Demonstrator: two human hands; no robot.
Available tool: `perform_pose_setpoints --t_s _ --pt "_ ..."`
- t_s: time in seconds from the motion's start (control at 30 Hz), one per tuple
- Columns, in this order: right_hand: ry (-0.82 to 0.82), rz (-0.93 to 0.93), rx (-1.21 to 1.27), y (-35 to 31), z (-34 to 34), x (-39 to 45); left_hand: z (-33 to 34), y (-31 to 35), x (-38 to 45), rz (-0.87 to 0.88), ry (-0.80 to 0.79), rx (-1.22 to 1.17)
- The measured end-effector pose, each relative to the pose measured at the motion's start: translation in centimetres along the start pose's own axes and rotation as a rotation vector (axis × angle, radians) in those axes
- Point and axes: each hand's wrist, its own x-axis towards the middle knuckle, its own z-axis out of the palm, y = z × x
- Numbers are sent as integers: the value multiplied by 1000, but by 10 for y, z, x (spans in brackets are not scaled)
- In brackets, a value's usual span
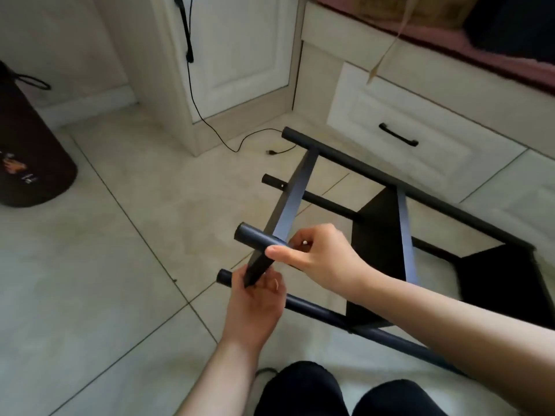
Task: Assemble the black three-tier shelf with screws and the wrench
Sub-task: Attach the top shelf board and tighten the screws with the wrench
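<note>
The black shelf lies on its side on the tiled floor, its round tube legs pointing left. A flat black shelf board (pixel 295 193) runs from the far tube (pixel 354 159) down to the near ones. My right hand (pixel 318 255) grips the upper near tube (pixel 255 237) where the board meets it, thumb along the tube. A small pale bit shows between its fingers; I cannot tell what it is. My left hand (pixel 255 301) holds the board's lower end beside the lowest tube (pixel 315 310). A second board (pixel 405 232) stands further right. No wrench is visible.
White cabinets (pixel 237 49) and a drawer with a black handle (pixel 398 135) stand behind the shelf. A black cable (pixel 210 124) trails over the floor near the far tube. A dark brown bag (pixel 27 151) stands at the left. My knees (pixel 345 391) are at the bottom edge.
</note>
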Motion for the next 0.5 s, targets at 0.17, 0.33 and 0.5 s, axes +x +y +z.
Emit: perform_pose_setpoints --t_s 0.17,0.33,0.5 --pt "-98 44 -75 31 32 -1 -45 -12 18 -38 106 -65" --pt "-118 69 -151 56 49 -1 -68 -14 29 -172 196 -47" --pt "-112 118 -157 71 59 -3 -85 -9 32 -286 261 145"
